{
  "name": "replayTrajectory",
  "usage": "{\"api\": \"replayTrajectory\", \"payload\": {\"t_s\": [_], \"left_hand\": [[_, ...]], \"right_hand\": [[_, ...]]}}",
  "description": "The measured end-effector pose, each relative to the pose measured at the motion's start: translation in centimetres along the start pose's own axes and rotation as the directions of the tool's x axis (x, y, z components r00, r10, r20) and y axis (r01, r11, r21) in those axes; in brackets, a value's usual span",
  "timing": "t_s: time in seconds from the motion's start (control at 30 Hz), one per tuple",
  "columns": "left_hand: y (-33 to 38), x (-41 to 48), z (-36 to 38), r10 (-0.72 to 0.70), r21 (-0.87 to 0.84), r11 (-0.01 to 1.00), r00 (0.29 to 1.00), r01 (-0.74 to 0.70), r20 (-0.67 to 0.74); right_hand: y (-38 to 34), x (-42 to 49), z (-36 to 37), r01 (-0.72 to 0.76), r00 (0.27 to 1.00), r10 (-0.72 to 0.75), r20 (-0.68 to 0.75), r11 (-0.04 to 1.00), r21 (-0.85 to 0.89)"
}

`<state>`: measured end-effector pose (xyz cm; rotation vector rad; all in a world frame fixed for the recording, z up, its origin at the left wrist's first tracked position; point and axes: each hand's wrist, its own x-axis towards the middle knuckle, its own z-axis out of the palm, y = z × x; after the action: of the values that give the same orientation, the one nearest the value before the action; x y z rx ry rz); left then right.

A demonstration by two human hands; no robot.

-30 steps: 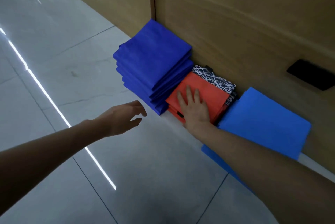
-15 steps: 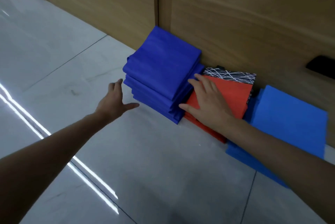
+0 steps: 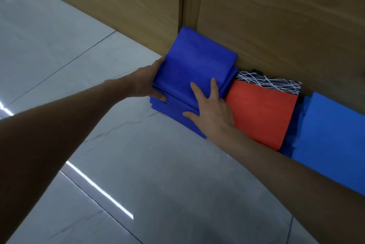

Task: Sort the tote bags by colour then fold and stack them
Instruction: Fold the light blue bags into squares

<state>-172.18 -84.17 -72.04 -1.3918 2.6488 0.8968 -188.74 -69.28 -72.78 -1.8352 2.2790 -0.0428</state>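
Four groups of folded tote bags sit in a row on the tiled floor [image 3: 98, 56], backed against a wooden panel wall [image 3: 276, 16]. Left hand [image 3: 146, 83] clasps the left edge of the dark blue stack [image 3: 195, 62], with the thumb tucked between layers on the near side and the fingers along the far side. Right hand [image 3: 212, 113] lies flat on the same stack's near right corner, fingers straight and spread, holding nothing. Just right, touching that stack: folded red bags [image 3: 260, 115]. A black bag with white scribbled lines [image 3: 272, 83] shows behind them, by the wall. Farthest right: a lighter blue stack [image 3: 331, 141], running out of view.
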Motion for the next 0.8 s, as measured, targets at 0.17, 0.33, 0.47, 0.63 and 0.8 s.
{"api": "replayTrajectory", "payload": {"t_s": [0.17, 0.33, 0.47, 0.63, 0.8], "left_hand": [[0.7, -0.3, 1.7, 0.03, 0.196, 0.981, 0.981, 0.008, -0.191], [-1.6, -1.2, 2.8, 0.047, -0.036, 0.998, 0.989, -0.052, -0.141], [-2.7, -1.3, 3.4, 0.037, -0.058, 0.997, 0.996, -0.041, -0.078], [-1.6, -0.6, 3.0, 0.049, 0.01, 0.999, 0.989, -0.048, -0.143], [-1.5, -0.7, 3.6, 0.069, -0.001, 0.998, 0.988, -0.07, -0.139]], "right_hand": [[1.4, -0.1, 0.3, -0.005, 0.998, 0.007, -0.055, 0.999, 0.041], [2.0, -0.4, 0.7, 0.044, 0.996, -0.053, -0.077, 0.993, -0.106], [1.7, -0.9, 2.1, 0.074, 0.996, -0.084, -0.041, 0.978, -0.195], [2.2, -0.5, 2.6, 0.051, 0.995, -0.062, -0.072, 0.99, -0.135], [2.9, -0.7, 2.7, 0.07, 0.993, -0.074, -0.089, 0.996, -0.051]]}}
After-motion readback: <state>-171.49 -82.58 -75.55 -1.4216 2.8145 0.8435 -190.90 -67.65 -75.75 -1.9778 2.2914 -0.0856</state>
